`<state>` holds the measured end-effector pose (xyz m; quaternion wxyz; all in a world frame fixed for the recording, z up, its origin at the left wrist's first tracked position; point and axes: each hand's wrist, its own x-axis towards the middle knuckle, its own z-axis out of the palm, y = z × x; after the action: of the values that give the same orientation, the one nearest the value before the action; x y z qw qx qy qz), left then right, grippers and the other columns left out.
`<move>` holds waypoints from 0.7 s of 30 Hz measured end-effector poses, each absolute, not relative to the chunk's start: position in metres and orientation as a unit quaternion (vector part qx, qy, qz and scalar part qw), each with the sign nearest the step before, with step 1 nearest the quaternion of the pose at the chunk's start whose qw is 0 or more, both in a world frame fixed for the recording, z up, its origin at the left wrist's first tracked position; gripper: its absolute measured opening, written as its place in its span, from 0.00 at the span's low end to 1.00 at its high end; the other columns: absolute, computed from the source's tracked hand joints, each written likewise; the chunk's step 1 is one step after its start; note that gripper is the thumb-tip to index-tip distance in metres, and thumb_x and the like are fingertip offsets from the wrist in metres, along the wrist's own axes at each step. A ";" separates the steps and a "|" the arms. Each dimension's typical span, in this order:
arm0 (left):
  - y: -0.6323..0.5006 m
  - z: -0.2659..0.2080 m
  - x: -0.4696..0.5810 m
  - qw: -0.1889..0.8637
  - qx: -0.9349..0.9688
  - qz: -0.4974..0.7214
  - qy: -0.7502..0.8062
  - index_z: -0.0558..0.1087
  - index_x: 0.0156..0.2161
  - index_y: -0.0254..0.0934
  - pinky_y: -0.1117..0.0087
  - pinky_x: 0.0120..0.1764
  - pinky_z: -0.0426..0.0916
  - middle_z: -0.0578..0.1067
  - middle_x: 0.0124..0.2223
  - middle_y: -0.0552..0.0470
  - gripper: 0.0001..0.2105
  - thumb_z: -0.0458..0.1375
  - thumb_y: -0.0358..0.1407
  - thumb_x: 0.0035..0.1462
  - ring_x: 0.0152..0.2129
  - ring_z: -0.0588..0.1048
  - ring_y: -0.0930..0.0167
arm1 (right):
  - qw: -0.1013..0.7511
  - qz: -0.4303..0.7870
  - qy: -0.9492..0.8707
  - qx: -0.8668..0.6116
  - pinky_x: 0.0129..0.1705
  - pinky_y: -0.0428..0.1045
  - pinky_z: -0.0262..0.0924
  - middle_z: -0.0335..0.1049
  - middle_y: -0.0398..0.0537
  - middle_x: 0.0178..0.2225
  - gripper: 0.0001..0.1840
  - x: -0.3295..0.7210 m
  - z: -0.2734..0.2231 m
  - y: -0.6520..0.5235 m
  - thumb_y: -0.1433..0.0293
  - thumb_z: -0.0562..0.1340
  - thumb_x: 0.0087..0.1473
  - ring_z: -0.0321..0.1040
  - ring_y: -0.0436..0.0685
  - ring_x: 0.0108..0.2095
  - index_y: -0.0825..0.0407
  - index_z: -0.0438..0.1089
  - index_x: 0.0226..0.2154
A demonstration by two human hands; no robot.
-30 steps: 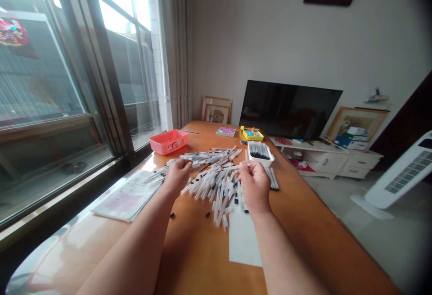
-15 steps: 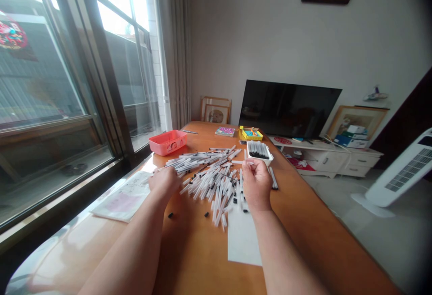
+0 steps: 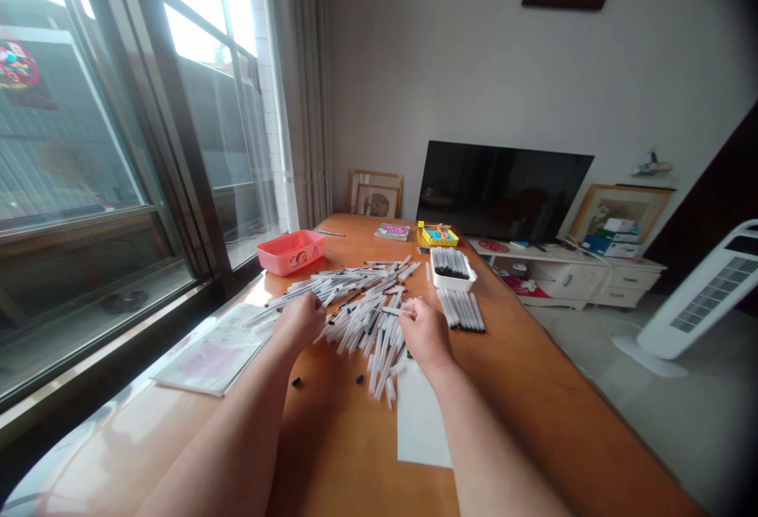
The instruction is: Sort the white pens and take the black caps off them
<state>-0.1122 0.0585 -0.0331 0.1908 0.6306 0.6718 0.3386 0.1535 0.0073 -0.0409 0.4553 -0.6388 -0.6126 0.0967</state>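
A loose heap of translucent white pen barrels and thin refills [image 3: 355,324] lies across the table between my hands. My left hand [image 3: 301,321] is at the heap's left side, fingers curled in; whatever they hold is hidden. My right hand [image 3: 427,334] pinches a slim pen [image 3: 391,311] that points left over the heap. To its right is a neat row of pens with black ends [image 3: 462,312]. Just behind this row, a white tray [image 3: 455,283] contains more of these pens. Small black caps [image 3: 359,379] are scattered on the near side.
A red plastic basket [image 3: 290,255] stands at the back left, by the window. Papers [image 3: 207,355] lie at left, a white sheet [image 3: 420,422] under my right forearm. A booklet [image 3: 392,231] and yellow box [image 3: 438,234] are at the table's far end.
My right hand has moved left and down from beside the white tray to the heap, uncovering the row of pens. My left hand has shifted slightly right. The view has turned a little.
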 end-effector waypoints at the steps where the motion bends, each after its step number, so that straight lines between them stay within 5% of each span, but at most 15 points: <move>1: 0.059 -0.034 -0.110 0.173 0.638 0.323 0.677 0.69 0.25 0.39 0.69 0.32 0.57 0.73 0.23 0.49 0.06 0.60 0.36 0.50 0.29 0.72 0.64 | 0.450 0.091 -0.607 -0.648 0.35 0.47 0.58 0.77 0.47 0.29 0.05 0.156 -0.042 0.009 0.70 0.61 0.52 0.72 0.56 0.32 0.50 0.74 0.30; 21: 0.056 -0.035 -0.090 0.161 0.662 0.309 0.663 0.72 0.28 0.37 0.71 0.28 0.54 0.73 0.25 0.53 0.04 0.56 0.33 0.53 0.24 0.68 0.70 | 0.411 0.091 -0.651 -0.632 0.33 0.45 0.56 0.78 0.47 0.30 0.07 0.138 -0.045 0.006 0.70 0.61 0.55 0.72 0.54 0.31 0.50 0.76 0.33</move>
<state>-0.0904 0.0557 -0.0352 0.1611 0.6624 0.6631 0.3091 0.1383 0.0060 -0.0454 0.4105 -0.6322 -0.6508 0.0906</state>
